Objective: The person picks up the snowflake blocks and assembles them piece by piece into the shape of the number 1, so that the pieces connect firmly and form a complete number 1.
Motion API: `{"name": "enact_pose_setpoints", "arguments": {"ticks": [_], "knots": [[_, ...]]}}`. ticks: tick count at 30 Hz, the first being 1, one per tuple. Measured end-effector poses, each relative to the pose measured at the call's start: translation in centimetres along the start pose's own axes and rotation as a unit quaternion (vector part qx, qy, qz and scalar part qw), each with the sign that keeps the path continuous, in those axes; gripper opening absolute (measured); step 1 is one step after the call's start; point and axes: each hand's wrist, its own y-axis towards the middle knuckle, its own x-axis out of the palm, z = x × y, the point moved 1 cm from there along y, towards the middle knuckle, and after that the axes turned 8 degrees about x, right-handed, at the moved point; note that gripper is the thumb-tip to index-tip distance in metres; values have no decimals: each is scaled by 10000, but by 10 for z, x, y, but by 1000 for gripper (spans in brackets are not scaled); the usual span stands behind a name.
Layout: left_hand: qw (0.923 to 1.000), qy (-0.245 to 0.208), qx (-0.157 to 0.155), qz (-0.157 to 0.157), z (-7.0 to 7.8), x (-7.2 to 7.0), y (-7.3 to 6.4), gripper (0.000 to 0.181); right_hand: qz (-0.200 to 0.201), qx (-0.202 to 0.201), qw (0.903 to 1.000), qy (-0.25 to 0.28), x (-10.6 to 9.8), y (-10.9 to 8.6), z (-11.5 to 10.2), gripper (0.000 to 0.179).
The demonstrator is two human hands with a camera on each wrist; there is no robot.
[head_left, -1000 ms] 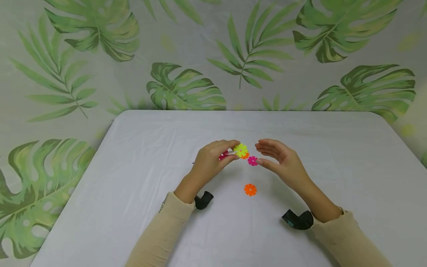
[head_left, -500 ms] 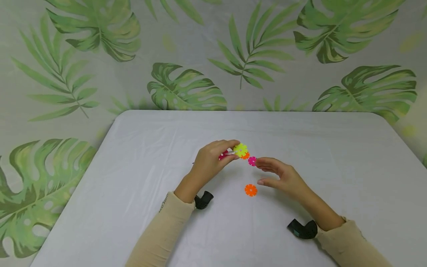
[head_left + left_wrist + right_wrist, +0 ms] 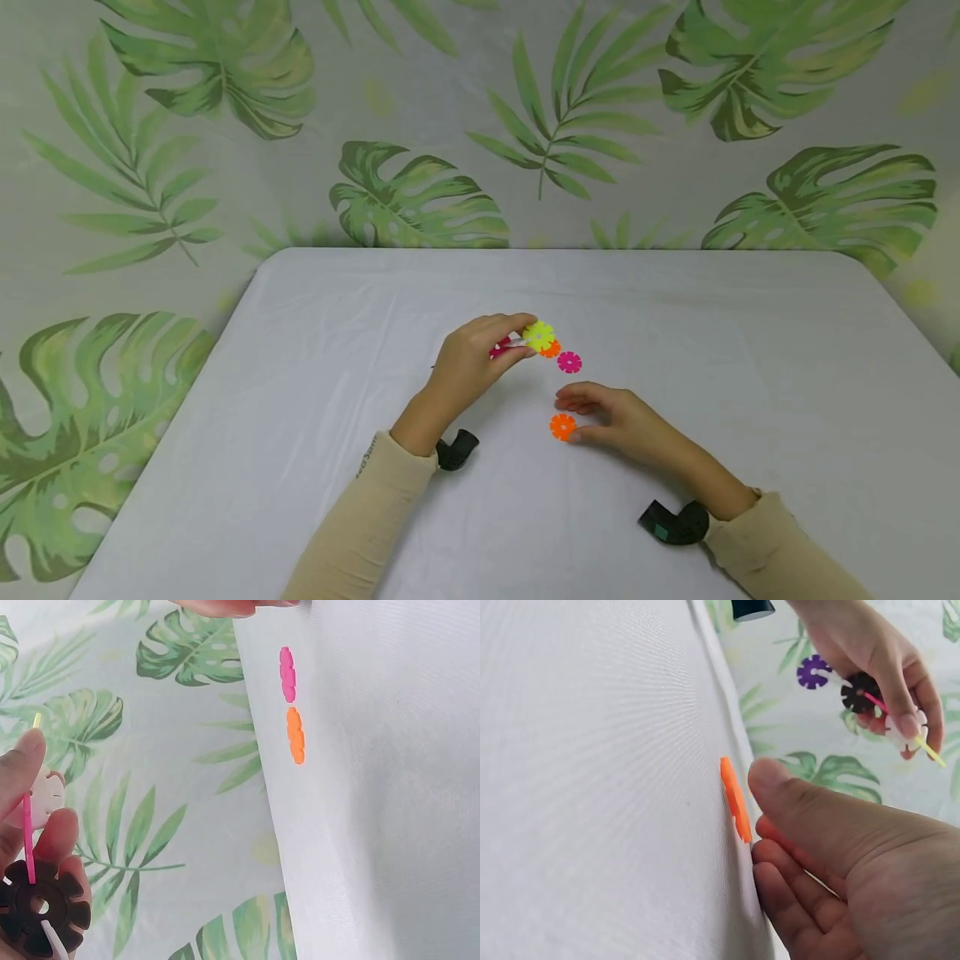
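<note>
My left hand (image 3: 480,346) is raised over the table and pinches a chain of notched snowflake discs joined edge to edge. In it a yellow disc (image 3: 538,336) leads, followed by a white disc (image 3: 900,733), a pink disc (image 3: 28,832), a black disc (image 3: 859,693) and, past another white piece, a purple disc (image 3: 814,672). Low over the table, my right hand (image 3: 611,421) reaches around a loose orange disc (image 3: 563,427), thumb tip right at its edge and fingers parted. A loose pink disc (image 3: 569,362) lies farther back, with a second orange disc (image 3: 552,350) partly behind the yellow one.
A white cloth covers the table (image 3: 337,333), whose far edge meets a leaf-printed backdrop (image 3: 420,192). Black wrist devices (image 3: 675,523) sit below both forearms, close over the cloth.
My right hand has come away from the loose pink disc, moving toward me and left to the near orange disc. My left hand stays almost still with the chain.
</note>
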Motion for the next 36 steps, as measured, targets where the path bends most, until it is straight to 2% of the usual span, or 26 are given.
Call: {"name": "enact_pose_setpoints", "arguments": {"ticks": [8,13,19,23,30,36], "knots": [[10000,6,21,-17,0,-1,0,37,-55,64,9994,-344,2,0,1,42],[10000,-40,11,-9,0,-1,0,38,-28,-140,9988,-469,3,0,2,40],[10000,17,1,-38,0,-1,0,38,288,-433,9956,-785,4,0,4,37],[10000,-1,22,-6,0,-1,0,38,446,-404,9959,-670,4,0,5,35],[10000,-6,31,22,-1,-2,0,38,527,83,9979,-365,-1,1,-1,31],[10000,17,6,0,0,-2,1,37,884,-3,9957,-267,-11,0,-8,30]]}}
